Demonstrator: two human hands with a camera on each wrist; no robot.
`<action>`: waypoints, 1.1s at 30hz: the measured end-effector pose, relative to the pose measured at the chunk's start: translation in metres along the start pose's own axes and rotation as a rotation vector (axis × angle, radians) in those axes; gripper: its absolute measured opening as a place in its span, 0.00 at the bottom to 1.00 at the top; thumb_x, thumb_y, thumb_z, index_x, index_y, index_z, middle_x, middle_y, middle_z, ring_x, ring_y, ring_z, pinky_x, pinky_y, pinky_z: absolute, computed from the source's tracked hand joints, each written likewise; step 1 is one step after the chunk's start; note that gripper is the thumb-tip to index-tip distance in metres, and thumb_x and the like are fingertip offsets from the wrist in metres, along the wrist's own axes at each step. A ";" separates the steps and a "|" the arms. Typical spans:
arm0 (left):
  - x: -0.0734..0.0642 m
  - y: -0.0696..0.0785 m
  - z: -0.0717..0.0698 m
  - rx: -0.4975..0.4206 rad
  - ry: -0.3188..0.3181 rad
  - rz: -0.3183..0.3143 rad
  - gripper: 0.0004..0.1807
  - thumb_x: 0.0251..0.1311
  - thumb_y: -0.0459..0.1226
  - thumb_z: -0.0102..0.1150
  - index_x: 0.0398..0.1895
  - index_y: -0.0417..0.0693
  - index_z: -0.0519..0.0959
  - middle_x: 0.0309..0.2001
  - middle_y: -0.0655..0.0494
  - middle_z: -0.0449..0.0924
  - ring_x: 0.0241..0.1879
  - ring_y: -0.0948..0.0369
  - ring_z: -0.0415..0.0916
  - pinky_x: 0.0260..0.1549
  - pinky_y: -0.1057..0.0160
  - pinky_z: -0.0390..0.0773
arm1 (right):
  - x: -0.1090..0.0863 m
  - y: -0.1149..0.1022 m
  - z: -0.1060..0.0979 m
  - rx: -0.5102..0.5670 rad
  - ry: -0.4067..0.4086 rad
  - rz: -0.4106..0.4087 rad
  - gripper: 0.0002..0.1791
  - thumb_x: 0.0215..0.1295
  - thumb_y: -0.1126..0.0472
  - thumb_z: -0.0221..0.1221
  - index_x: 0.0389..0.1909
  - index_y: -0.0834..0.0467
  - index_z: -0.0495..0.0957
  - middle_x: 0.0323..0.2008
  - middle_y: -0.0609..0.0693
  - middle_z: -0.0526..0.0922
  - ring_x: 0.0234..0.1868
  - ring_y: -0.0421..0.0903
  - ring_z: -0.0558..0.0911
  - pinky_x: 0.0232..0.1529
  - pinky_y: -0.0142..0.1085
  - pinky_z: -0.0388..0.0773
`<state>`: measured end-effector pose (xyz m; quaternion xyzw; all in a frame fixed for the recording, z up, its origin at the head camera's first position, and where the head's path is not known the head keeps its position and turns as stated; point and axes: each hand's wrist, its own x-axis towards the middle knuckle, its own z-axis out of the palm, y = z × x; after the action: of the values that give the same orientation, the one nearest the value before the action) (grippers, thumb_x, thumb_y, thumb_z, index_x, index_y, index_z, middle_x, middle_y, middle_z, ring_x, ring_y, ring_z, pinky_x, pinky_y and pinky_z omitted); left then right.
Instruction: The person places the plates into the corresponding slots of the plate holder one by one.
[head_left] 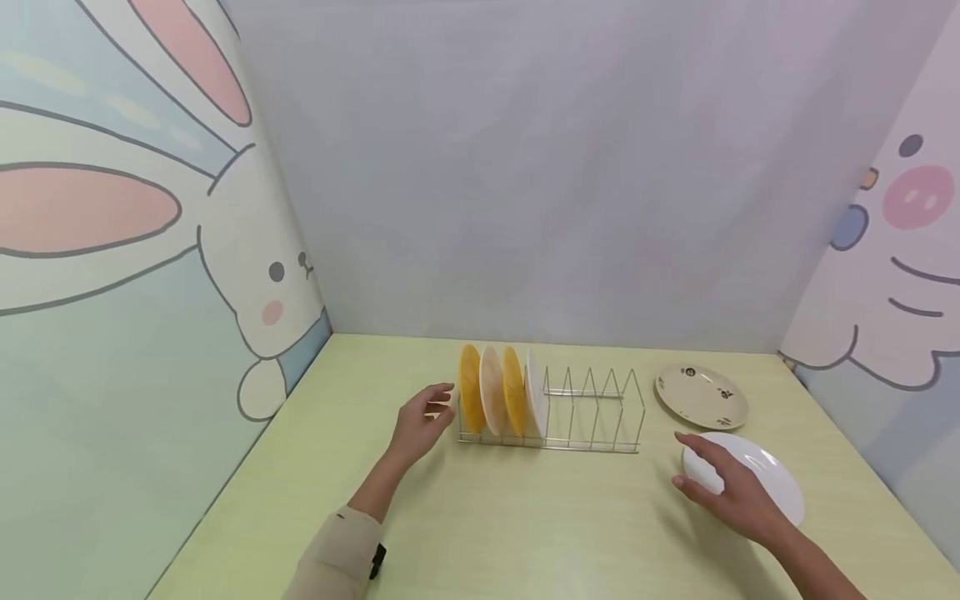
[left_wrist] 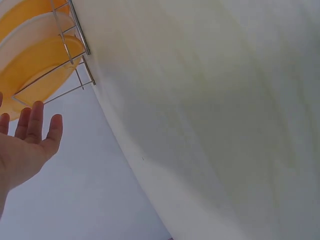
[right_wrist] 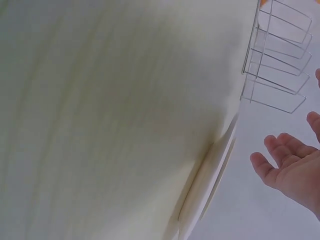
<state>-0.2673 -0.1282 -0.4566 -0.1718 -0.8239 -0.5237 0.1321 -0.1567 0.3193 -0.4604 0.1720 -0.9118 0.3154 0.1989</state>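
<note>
A wire plate rack (head_left: 592, 446) stands on the table. In its left slots are two yellow plates (head_left: 470, 390), a pale peach plate (head_left: 492, 392) between them and a white plate (head_left: 536, 393), all upright. My left hand (head_left: 422, 425) is beside the rack's left end, fingers loosely bent and holding nothing. In the left wrist view its fingertips come close to the outermost yellow plate (left_wrist: 37, 70); contact cannot be told. My right hand (head_left: 731, 492) hovers over a white oval plate (head_left: 776, 479), partly hiding it. Its fingers are spread, with nothing in them.
A beige plate (head_left: 701, 396) with small dark flower prints lies flat behind the white oval plate, right of the rack. Walls printed with a rabbit (head_left: 247, 250) and a pig (head_left: 918, 200) border the table on the left and right. A grey cloth (head_left: 525, 167) hangs behind.
</note>
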 end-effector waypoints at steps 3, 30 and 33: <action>0.005 -0.006 0.001 -0.007 -0.018 -0.016 0.18 0.58 0.31 0.59 0.53 0.41 0.76 0.41 0.46 0.79 0.38 0.54 0.77 0.37 0.56 0.77 | -0.002 0.004 -0.002 -0.016 -0.008 -0.009 0.34 0.51 0.60 0.68 0.61 0.60 0.68 0.54 0.63 0.72 0.57 0.20 0.55 0.50 0.13 0.49; 0.023 0.010 -0.006 -0.354 -0.206 -0.260 0.19 0.67 0.37 0.50 0.58 0.37 0.70 0.35 0.50 0.81 0.38 0.36 0.76 0.41 0.38 0.72 | -0.021 0.041 -0.005 -0.085 -0.151 0.096 0.42 0.49 0.57 0.68 0.63 0.68 0.61 0.56 0.70 0.68 0.53 0.70 0.66 0.48 0.10 0.39; 0.024 0.010 -0.006 -0.340 -0.223 -0.255 0.20 0.67 0.36 0.50 0.60 0.38 0.69 0.35 0.50 0.81 0.38 0.36 0.76 0.41 0.39 0.72 | -0.022 0.046 -0.002 -0.122 -0.168 0.061 0.44 0.46 0.57 0.70 0.61 0.72 0.62 0.54 0.72 0.69 0.52 0.70 0.68 0.49 0.10 0.37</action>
<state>-0.2845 -0.1267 -0.4362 -0.1430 -0.7483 -0.6452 -0.0575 -0.1575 0.3590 -0.4925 0.1576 -0.9475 0.2498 0.1224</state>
